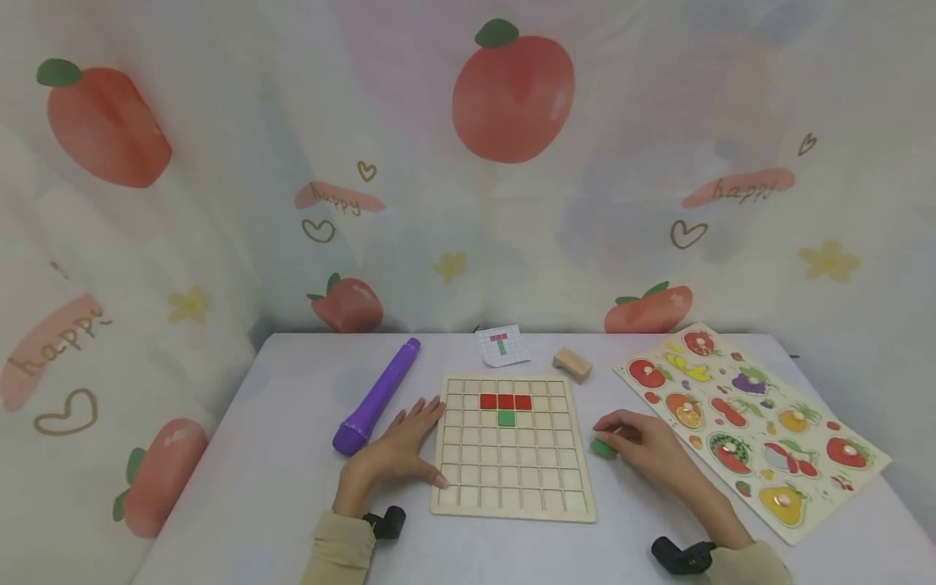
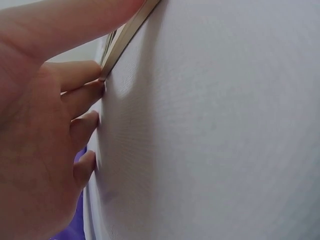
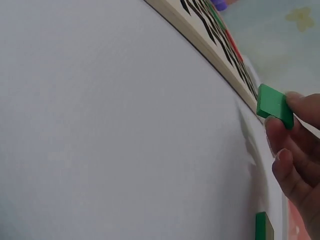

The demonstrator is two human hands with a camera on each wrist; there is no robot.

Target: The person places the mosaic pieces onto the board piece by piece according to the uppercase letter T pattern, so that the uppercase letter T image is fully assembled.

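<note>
A wooden grid board (image 1: 512, 516) lies flat on the table, with three red tiles (image 1: 506, 402) in a row and one green tile (image 1: 506, 418) under the middle one. My left hand (image 1: 402, 443) rests at the board's left edge, its fingers spread and its thumb touching the rim. To the right of the board, my right hand (image 1: 643, 447) pinches a green square tile (image 3: 274, 104) between thumb and fingers. Another green tile (image 3: 261, 227) lies on the table below that hand in the right wrist view.
A purple microphone-shaped object (image 1: 376, 398) lies left of the board. Behind the board are a small card (image 1: 502, 346) with a red and green T pattern and a wooden block (image 1: 572, 365). A fruit puzzle board (image 1: 756, 431) lies at the right.
</note>
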